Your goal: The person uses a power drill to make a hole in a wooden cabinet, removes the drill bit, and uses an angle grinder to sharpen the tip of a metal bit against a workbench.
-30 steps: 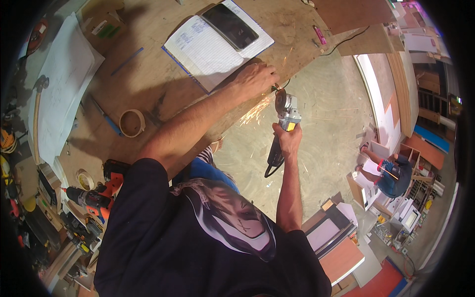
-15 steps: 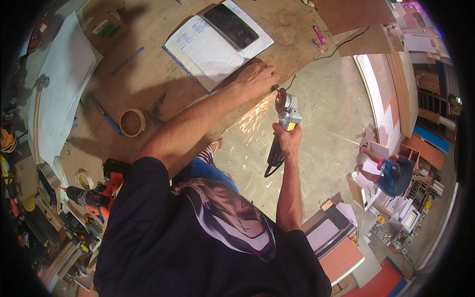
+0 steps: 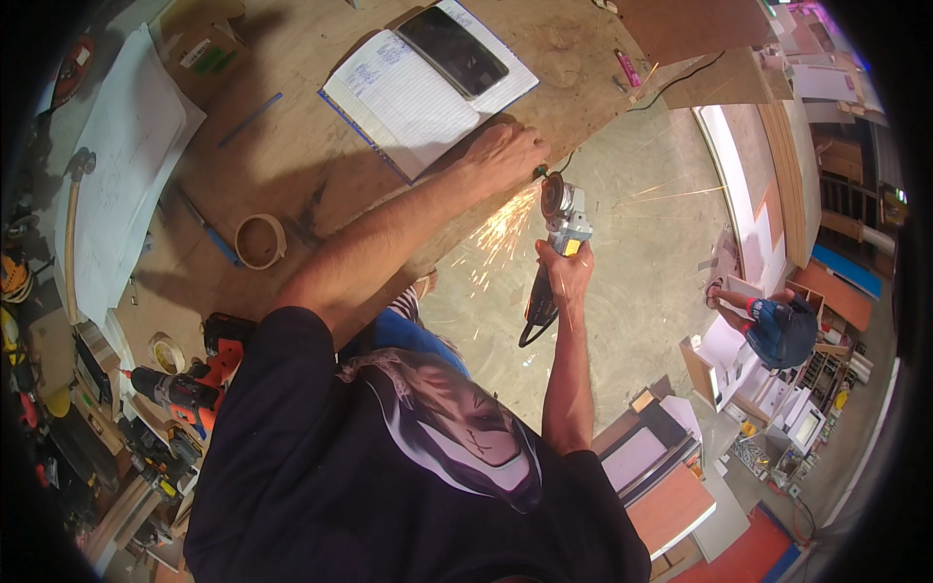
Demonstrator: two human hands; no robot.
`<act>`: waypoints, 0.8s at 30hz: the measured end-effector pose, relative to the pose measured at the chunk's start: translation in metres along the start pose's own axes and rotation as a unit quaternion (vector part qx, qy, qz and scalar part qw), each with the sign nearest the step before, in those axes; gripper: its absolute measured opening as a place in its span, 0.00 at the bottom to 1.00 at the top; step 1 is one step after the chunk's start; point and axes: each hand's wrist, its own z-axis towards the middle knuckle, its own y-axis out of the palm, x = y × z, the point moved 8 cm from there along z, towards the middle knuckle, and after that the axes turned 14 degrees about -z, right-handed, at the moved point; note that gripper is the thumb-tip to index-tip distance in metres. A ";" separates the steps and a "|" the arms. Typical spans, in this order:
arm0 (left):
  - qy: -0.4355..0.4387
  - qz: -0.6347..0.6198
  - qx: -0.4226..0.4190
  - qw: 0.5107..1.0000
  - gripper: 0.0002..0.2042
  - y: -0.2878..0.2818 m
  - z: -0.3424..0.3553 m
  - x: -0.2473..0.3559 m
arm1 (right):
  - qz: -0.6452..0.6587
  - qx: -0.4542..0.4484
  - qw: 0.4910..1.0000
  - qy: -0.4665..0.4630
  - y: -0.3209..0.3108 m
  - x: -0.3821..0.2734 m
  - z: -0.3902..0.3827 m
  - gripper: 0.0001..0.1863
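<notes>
My right hand (image 3: pixel 566 267) is wrapped round the body of an angle grinder (image 3: pixel 569 225), held out past the table's edge over the floor. Its disc (image 3: pixel 553 196) meets a small dark piece (image 3: pixel 540 172) that juts from under the fingers of my left hand (image 3: pixel 505 154). A spray of sparks (image 3: pixel 507 225) flies from the contact, down and to the left. The left fingers are curled and press down at the wooden table's edge; most of the piece is hidden under them. Behind that hand lies an open notebook (image 3: pixel 408 117) with a dark smartphone (image 3: pixel 453 52) on it.
On the table (image 3: pixel 321 126) lie a tape roll (image 3: pixel 260 241), a hammer (image 3: pixel 76 223), paper sheets (image 3: pixel 136 165) and a pink lighter (image 3: pixel 627 68). A red-black cordless drill (image 3: pixel 185 387) sits at left. At right, another person (image 3: pixel 777 328) bends among boards and tools. A black cable (image 3: pixel 680 83) crosses the table's edge.
Both my hands and the grinder stay nearly in place. The sparks are brighter, with more streaks toward the right. The other person has bent further over.
</notes>
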 end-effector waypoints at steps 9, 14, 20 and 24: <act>0.011 -0.003 0.003 1.000 0.05 0.003 0.001 -0.005 | 0.002 -0.001 1.000 0.005 0.001 -0.009 -0.002 0.21; -0.006 -0.019 0.004 1.000 0.05 0.000 0.002 -0.005 | -0.032 -0.006 0.999 0.012 -0.001 -0.009 -0.002 0.21; -0.020 -0.029 0.007 0.999 0.05 0.000 0.005 -0.007 | -0.023 -0.006 1.000 0.014 0.000 -0.005 0.000 0.24; -0.031 -0.047 0.005 0.998 0.06 -0.004 0.006 -0.006 | -0.035 -0.002 0.999 -0.003 0.000 0.003 0.003 0.25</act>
